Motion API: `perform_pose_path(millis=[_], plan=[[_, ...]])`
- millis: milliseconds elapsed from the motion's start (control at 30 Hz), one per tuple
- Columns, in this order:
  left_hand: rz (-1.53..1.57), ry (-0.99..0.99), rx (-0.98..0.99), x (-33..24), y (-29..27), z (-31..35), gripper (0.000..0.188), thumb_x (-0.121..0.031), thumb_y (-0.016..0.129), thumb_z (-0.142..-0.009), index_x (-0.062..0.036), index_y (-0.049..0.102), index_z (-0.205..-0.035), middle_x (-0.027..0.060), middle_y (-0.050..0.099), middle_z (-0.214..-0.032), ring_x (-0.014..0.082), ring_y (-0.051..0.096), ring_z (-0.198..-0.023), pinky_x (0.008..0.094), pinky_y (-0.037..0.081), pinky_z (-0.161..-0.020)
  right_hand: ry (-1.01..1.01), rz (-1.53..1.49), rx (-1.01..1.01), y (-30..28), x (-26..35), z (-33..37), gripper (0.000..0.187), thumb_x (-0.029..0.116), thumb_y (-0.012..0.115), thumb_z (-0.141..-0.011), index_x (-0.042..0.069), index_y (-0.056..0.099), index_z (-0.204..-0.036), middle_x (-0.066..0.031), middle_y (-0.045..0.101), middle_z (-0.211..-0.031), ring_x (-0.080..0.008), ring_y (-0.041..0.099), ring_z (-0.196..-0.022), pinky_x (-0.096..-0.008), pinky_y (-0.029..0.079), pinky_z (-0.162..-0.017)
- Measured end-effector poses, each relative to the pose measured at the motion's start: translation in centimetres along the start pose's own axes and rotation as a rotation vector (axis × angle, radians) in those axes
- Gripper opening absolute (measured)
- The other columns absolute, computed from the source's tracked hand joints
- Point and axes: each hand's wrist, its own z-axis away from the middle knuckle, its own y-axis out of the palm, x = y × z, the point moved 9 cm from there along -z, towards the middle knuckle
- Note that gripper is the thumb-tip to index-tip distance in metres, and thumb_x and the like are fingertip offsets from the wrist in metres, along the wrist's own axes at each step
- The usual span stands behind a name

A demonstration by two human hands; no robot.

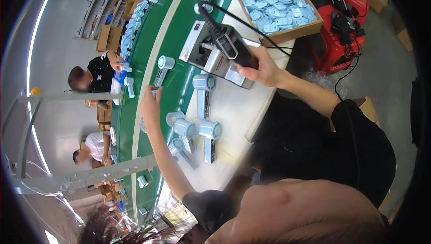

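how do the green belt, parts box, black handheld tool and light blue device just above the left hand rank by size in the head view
Largest to smallest:
green belt
parts box
black handheld tool
light blue device
Apparent size only.

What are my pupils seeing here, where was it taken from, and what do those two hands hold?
No robot here: just a person's bare hands, seen by a wide-angle camera worn on the head; its lens bends straight edges. The right hand grips a black corded tool by a metal machine. The left hand, over the green belt, seems to pinch something small, mostly hidden. On the white table lie pale blue devices with round heads; farther along it stands a cardboard box of pale blue parts. Two co-workers are beyond the belt.
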Motion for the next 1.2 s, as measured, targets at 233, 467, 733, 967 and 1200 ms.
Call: perform_pose_path(millis=[233, 467, 733, 967, 1200], plan=[[0.152, -0.027, 0.050, 11.8, 11.7, -6.1, 0.040, -0.037, 0.061, -0.089, -0.0012, 0.059, -0.107, 0.0191, 0.067, -0.090, 0.0401, 0.063, -0.089, 0.0455, 0.049, -0.078, 0.036, -0.009, -0.018, 0.4, 0.6, -0.3, 0.036, 0.031, 0.070, -0.080, 0.000, 0.058, -0.093, -0.0011, 0.052, -0.060, -0.0082, 0.046, -0.054, -0.0257, 0.037, -0.051], [-0.025, 0.022, 0.080, 10.3, 15.2, -10.3, 0.037, -0.029, 0.067, -0.083, -0.0007, 0.061, -0.106, 0.0148, 0.066, -0.103, 0.0365, 0.059, -0.105, 0.0446, 0.048, -0.087, 0.019, 0.150, -0.007, 0.2, 2.0, -0.7, 0.041, 0.030, 0.070, -0.080, 0.001, 0.059, -0.106, -0.0068, 0.059, -0.060, -0.0138, 0.055, -0.053, -0.0281, 0.043, -0.053], [0.354, 0.148, -0.152, 8.0, 5.1, -10.7, 0.042, -0.026, 0.071, -0.082, -0.0012, 0.061, -0.114, 0.0133, 0.062, -0.112, 0.0249, 0.057, -0.106, 0.0354, 0.044, -0.090, 0.041, 0.199, 0.015, 0.2, 2.3, -0.8, 0.046, 0.034, 0.070, -0.080, 0.000, 0.059, -0.109, -0.0099, 0.064, -0.065, -0.0178, 0.060, -0.055, -0.0300, 0.045, -0.054], [1.291, 0.076, -0.745, 2.0, -10.4, -2.9, 0.040, -0.038, 0.057, -0.093, 0.0006, 0.052, -0.099, 0.0093, 0.057, -0.090, 0.0178, 0.056, -0.076, 0.0331, 0.049, -0.071, 0.057, 0.160, 0.011, 0.2, 2.7, -0.8, 0.048, 0.036, 0.071, -0.078, 0.000, 0.060, -0.106, -0.0092, 0.065, -0.067, -0.0173, 0.059, -0.055, -0.0301, 0.045, -0.054], [1.221, 0.281, -0.665, -11.8, -13.0, 10.5, 0.065, -0.061, 0.060, -0.083, -0.0020, 0.044, -0.105, 0.0086, 0.052, -0.072, 0.0152, 0.048, -0.054, 0.0284, 0.047, -0.054, 0.122, 0.544, -0.077, -4.7, 5.4, -2.7, 0.046, 0.033, 0.077, -0.075, 0.002, 0.061, -0.106, -0.0145, 0.067, -0.078, -0.0221, 0.063, -0.067, -0.0316, 0.049, -0.067]])
